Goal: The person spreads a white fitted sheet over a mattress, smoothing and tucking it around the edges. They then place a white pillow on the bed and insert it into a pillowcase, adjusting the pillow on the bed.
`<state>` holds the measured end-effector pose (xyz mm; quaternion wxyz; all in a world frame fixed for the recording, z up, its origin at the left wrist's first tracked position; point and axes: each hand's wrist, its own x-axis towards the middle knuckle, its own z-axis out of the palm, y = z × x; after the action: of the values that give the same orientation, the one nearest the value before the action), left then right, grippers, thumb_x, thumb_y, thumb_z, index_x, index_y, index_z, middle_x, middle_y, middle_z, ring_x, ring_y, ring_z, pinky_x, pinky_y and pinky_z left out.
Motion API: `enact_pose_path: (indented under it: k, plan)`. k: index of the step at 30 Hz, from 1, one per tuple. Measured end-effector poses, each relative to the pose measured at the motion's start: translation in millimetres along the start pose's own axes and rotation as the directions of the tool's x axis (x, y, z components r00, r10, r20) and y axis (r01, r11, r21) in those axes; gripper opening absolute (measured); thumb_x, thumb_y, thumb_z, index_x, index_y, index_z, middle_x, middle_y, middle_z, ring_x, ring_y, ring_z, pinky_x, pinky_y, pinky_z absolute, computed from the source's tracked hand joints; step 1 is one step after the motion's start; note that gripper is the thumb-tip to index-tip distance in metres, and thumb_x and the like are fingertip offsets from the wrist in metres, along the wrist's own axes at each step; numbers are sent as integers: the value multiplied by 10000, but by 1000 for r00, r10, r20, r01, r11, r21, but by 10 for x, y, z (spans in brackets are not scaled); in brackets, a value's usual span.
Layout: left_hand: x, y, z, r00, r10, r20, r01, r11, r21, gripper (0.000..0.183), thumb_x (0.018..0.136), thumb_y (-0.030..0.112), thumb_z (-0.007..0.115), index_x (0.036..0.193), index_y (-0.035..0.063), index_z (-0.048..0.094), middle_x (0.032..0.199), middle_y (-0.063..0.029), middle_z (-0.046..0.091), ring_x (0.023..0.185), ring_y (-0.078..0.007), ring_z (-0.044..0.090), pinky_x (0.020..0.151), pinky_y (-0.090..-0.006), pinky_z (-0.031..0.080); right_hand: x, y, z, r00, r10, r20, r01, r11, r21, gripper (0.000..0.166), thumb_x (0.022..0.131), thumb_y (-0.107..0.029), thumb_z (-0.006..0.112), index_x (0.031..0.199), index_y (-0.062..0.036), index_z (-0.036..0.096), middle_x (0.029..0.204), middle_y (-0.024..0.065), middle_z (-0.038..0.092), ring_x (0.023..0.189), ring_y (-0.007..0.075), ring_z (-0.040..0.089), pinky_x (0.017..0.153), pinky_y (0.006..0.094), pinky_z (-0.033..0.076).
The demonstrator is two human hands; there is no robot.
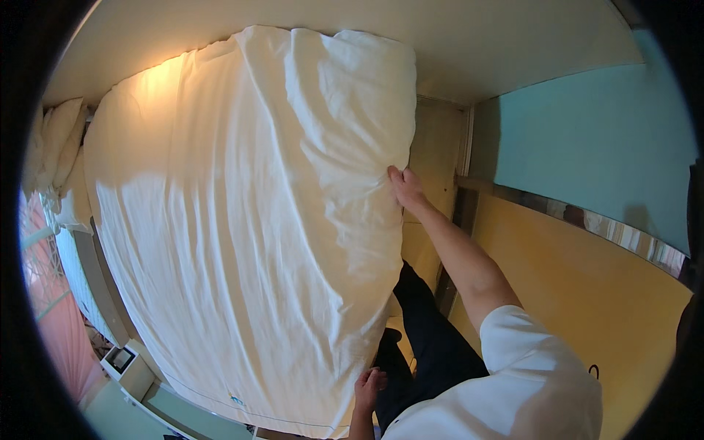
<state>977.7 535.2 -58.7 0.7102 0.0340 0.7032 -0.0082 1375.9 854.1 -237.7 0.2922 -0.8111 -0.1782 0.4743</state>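
A white sheet covers a bed and runs in long creases along its length. My right hand is at the bed's near side edge, arm stretched out, its fingers closed on a fold of the sheet. Lower down, my left hand is beside the sheet's edge, close to my dark trousers. Its fingers are curled, and whether they hold cloth cannot be made out. A small blue mark and a stitched line show near the sheet's lower end.
Pillows are piled at the far left, above a pink curtain. A white box with a dark screen stands at lower left. A pale wall borders the bed's top side. On the right are a yellow panel and a turquoise wall.
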Motion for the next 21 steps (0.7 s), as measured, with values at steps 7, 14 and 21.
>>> enact_pose_path:
  k: [7,14,21]
  plan:
    - [6,118,-36,1000,-9,-17,11,995,96,299,973,241,539,1105,-25,577,883,-113,667,721,-183,633,628,-293,505,-251,13,-403,888,-323,-328,295,946,-131,334,945,-292,566,812,8,504,755,224,574,718,323,594,658,425,457]
    - [-20,331,85,998,26,63,-31,997,76,302,978,262,541,1050,-28,585,830,-93,639,677,-155,589,588,-276,476,-331,788,-483,925,-119,-362,4,952,-305,190,935,-184,553,902,4,549,855,236,595,881,399,606,745,474,464]
    - [10,54,106,999,-43,1,43,991,129,301,964,271,570,1049,-16,602,853,-82,655,685,-147,582,600,-270,470,1,270,-522,841,-206,-500,93,966,-241,285,961,-246,462,986,24,551,929,254,599,903,428,582,806,487,451]
